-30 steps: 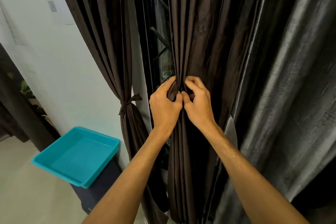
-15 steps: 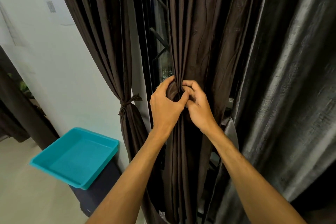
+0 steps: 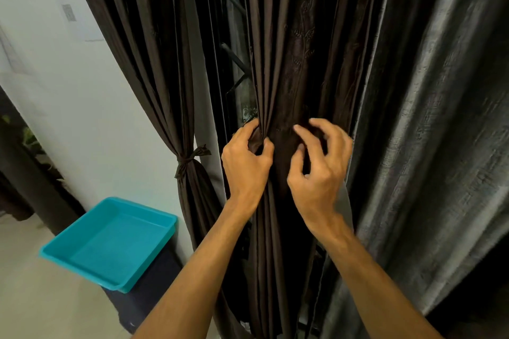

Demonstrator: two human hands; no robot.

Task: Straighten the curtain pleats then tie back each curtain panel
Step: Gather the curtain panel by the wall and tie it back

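We see the left hand (image 3: 245, 165) clamped on the dark brown pleated fabric curtain panel (image 3: 289, 63). Its thumb and forefinger are curled together and pinch a bunch of narrow pleats at the panel's left edge, with the other fingers wrapped behind the cloth. The right hand (image 3: 319, 170) is just beside it, to the right, at about the same height. Its fingers (image 3: 298, 129) are bent and spread apart, the thumb stands clear of the forefinger, and nothing is held between them. The hand is blurred, so we cannot tell whether its fingertips touch the cloth.

The panel hangs straight in front of us, its long axis vertical. Its pleats run from the top of the view down past both forearms, narrowing where the left hand gathers them. We see no tie around it.

To the left hangs a second dark brown curtain panel (image 3: 154, 63), slanting down and to the right. It is cinched by a knotted brown fabric tieback (image 3: 190, 159), well apart from the left hand. Between the two panels we glimpse a dark metal window grille (image 3: 234, 63). On the right hangs a shiny grey curtain (image 3: 440, 118), just beside the right hand. Lower left, a teal square plastic tray (image 3: 110, 242) sits on a dark stand (image 3: 148, 283) against the white wall (image 3: 82, 104).
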